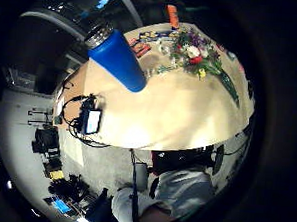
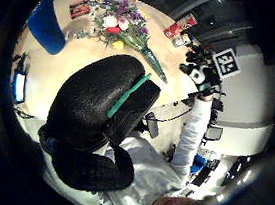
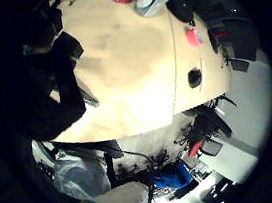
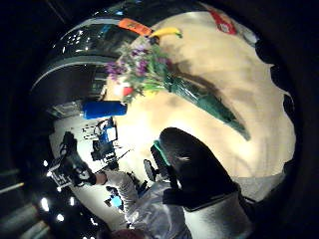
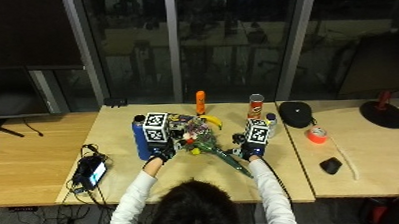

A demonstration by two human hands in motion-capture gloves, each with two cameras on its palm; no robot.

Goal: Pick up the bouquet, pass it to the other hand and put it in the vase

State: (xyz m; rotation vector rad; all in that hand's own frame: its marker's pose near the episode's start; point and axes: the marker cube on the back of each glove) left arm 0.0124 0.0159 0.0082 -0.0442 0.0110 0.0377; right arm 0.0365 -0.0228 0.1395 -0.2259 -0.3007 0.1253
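Indoors, a pale wooden worktop (image 5: 189,180) is standing before dark windows (image 5: 230,41), bouquet (image 5: 210,144) lying flat beside the blue vase (image 5: 140,139). Left hand (image 5: 162,152) and right hand (image 5: 249,151) are hovering either side, touching nothing; each grip's spread I cannot tell.

left hand (image 5: 162,154): black glove | right hand (image 5: 249,151): black glove | white sleeves (image 5: 134,197)

- A light wooden bench (image 5: 208,184) carries everything.
- The bouquet (image 5: 207,141) lies near its centre, stems toward 5 o'clock.
- A blue vase (image 5: 140,138) stands at 9 o'clock of the flowers.
- An orange bottle (image 5: 200,102), a banana (image 5: 213,120) and a red can (image 5: 255,106) sit between 12 and 2.
- A small screen device (image 5: 95,171) lies at 8 o'clock.
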